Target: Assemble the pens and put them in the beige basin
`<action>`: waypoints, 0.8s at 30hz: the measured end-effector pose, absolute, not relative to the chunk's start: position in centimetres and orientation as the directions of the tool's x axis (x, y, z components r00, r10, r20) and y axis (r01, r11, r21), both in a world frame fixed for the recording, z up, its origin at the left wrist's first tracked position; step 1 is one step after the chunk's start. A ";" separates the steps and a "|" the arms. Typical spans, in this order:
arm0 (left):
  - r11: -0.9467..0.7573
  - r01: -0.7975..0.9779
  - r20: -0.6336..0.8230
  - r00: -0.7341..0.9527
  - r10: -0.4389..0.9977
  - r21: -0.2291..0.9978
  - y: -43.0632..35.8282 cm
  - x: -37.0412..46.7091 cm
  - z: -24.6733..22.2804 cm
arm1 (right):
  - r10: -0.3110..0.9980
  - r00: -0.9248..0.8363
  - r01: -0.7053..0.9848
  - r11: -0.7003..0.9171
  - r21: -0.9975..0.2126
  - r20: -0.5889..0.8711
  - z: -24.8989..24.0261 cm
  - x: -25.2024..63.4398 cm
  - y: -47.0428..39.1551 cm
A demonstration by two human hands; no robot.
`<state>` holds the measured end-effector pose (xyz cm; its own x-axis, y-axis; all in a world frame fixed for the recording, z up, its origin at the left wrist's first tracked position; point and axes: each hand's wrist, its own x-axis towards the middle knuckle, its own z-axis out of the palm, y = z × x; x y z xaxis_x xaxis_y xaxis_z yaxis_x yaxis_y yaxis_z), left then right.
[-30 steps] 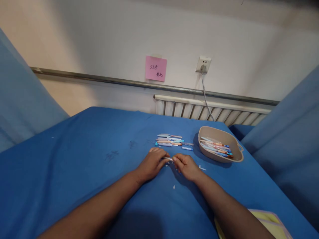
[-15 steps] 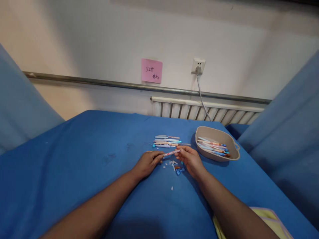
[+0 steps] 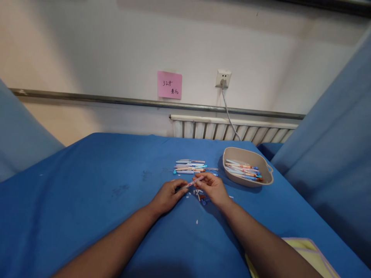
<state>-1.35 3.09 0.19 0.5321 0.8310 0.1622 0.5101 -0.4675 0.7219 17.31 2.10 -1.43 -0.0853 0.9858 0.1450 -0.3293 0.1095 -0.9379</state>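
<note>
A pale pen with red markings (image 3: 192, 183) slants between my two hands, its right end higher. My left hand (image 3: 168, 196) is closed around its lower left end. The fingertips of my right hand (image 3: 213, 188) pinch its upper right end. Just beyond my hands lies a pile of pens (image 3: 189, 166) in white, blue and orange tones. Small white pieces (image 3: 197, 191) and several blue and brown parts (image 3: 203, 201) lie below the held pen, partly covered by my right hand.
A beige basket (image 3: 265, 179) holding more pens stands to the right on the blue cloth (image 3: 116, 227). A yellow cloth (image 3: 307, 255) lies under my right forearm. Behind are a radiator (image 3: 232, 121), a socket with a cable (image 3: 223, 78) and a pink note (image 3: 169, 85).
The pen has tilted more steeply, its right end now higher. The whole view has shifted, so the basket, pens and note appear further left.
</note>
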 end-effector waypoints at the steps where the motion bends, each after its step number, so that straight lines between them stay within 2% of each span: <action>1: -0.470 0.511 0.164 0.534 0.830 0.720 3.0 -1.3 0.2 | 0.985 -0.079 -0.317 0.119 -0.941 0.151 -1.3 17.2 2.0; 8: -0.513 0.493 0.201 0.554 0.808 0.703 2.7 -1.1 0.3 | 0.982 -0.065 -0.049 0.173 -0.984 0.176 -0.4 17.1 1.0; 13: -0.559 0.531 0.238 0.554 0.798 0.637 2.6 -1.1 0.2 | 0.907 -0.084 0.127 0.421 -0.898 0.413 0.3 17.0 0.4; 16: -0.576 0.552 0.254 0.551 0.795 0.603 2.5 -1.1 0.3 | 0.863 -0.109 0.188 0.506 -0.842 0.494 0.7 17.0 0.0; 19: -0.586 0.562 0.273 0.544 0.793 0.583 2.4 -1.1 0.3 | 0.853 -0.106 0.201 0.522 -0.829 0.511 0.8 17.0 -0.1; 24: -0.591 0.552 0.280 0.547 0.789 0.589 2.2 -0.9 0.4 | 0.897 -0.051 0.193 0.440 -0.877 0.439 0.4 17.0 0.3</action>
